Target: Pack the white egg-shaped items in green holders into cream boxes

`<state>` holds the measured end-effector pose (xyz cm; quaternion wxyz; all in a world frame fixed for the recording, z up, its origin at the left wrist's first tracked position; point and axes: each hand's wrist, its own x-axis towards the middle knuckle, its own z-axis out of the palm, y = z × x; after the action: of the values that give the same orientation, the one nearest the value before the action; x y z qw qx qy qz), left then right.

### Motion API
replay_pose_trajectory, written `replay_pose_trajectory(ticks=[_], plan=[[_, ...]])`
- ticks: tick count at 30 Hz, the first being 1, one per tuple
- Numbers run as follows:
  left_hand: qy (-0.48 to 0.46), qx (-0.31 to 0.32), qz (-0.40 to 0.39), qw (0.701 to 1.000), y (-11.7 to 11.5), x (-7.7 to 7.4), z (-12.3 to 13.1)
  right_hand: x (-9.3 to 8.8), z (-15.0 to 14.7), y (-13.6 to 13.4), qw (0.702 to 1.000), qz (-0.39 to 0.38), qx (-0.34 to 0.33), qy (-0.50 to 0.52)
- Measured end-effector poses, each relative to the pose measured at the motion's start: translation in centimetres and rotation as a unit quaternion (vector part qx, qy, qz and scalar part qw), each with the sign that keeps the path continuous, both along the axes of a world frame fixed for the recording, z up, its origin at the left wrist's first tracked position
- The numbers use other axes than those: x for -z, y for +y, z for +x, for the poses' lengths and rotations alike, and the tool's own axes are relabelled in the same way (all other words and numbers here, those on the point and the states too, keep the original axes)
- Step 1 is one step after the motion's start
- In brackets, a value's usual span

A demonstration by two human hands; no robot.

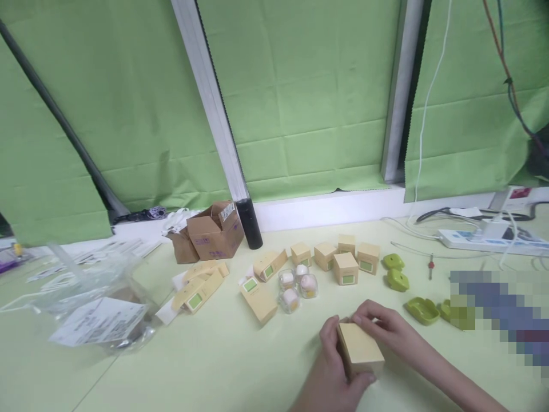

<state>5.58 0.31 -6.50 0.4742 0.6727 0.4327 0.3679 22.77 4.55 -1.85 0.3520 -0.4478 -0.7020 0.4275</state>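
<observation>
Carefully, a person's left hand (332, 366) grips a small tan box (361, 346) toward the near edge of a pale green worktop (206, 366), fingers along its left side and thumb at its near end. The right hand (384, 325) rests bent fingers at the box's far end; whether they pinch it is hidden.

Beyond the hands stand 5 matching boxes (345, 269), grouped toward the far edge. Just left of them sit 4 clear cups (289, 300) with pale contents, beside 2 flattened cartons (258, 302); more flat cartons (198, 290) lie farther left. Near the far edge, a brown cardboard box (217, 232) stands beside a black cylinder (249, 223). To the right are 4 green plastic pieces (398, 279), 1 partly pixelated, and, toward the far right corner, a white power strip (463, 238).
</observation>
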Motion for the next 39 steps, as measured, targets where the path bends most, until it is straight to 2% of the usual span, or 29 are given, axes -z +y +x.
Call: replay_pose_trajectory(ticks=[3,8,11,16,17,20,22,24,26,27,28,30,33,34,36,39], plan=[[0.012,0.025,0.017,0.999,0.0,-0.4,-0.1,-0.3,-0.1,-0.2,1.0,-0.026,-0.014,0.008],[0.027,0.014,0.007,1.0,0.1,0.1,-0.4,-1.5,-0.4,-1.0,0.999,0.002,-0.014,0.035],[0.022,0.021,0.018,0.999,0.0,0.1,-0.4,-0.9,-0.5,-0.9,0.998,0.001,-0.018,0.055],[0.012,0.035,0.033,0.999,0.0,-0.8,-0.3,0.1,-0.7,-0.6,0.992,-0.09,0.003,0.087],[0.01,0.036,0.025,0.999,0.0,-0.9,-0.3,-0.1,-0.6,-0.7,0.993,-0.081,-0.009,0.079],[0.026,0.027,-0.012,0.999,0.2,-1.2,-0.4,-1.4,0.3,-1.3,0.993,-0.03,-0.111,-0.005],[0.06,0.006,-0.028,0.998,0.3,-1.5,-0.6,-2.4,1.1,-1.3,0.988,-0.01,-0.135,-0.071],[0.091,-0.032,-0.025,0.995,0.5,-2.0,-1.2,-3.2,2.3,-0.5,0.992,0.029,-0.063,-0.107],[0.115,-0.099,0.031,0.988,0.9,-2.4,-2.1,-3.9,4.1,1.2,0.986,0.092,0.064,-0.127],[0.136,-0.136,0.08,0.978,1.3,-2.5,-2.7,-4.2,5.2,2.4,0.973,0.121,0.134,-0.143],[0.169,-0.174,0.135,0.961,1.8,-2.5,-3.3,-4.5,6.4,3.7,0.953,0.144,0.196,-0.183],[0.263,-0.243,0.237,0.903,3.0,-2.3,-4.6,-4.9,9.0,6.3,0.908,0.16,0.289,-0.259],[0.406,-0.319,0.309,0.799,5.0,-2.0,-6.3,-4.4,12.4,9.3,0.875,0.139,0.346,-0.309],[0.439,-0.329,0.314,0.775,5.5,-2.0,-6.7,-4.0,13.2,9.9,0.871,0.13,0.347,-0.324],[0.478,-0.315,0.305,0.761,6.3,-2.5,-7.3,-3.1,13.9,10.4,0.867,0.121,0.337,-0.345],[0.483,-0.257,0.287,0.786,6.6,-3.8,-7.4,-1.9,13.3,9.9,0.854,0.162,0.333,-0.365]])
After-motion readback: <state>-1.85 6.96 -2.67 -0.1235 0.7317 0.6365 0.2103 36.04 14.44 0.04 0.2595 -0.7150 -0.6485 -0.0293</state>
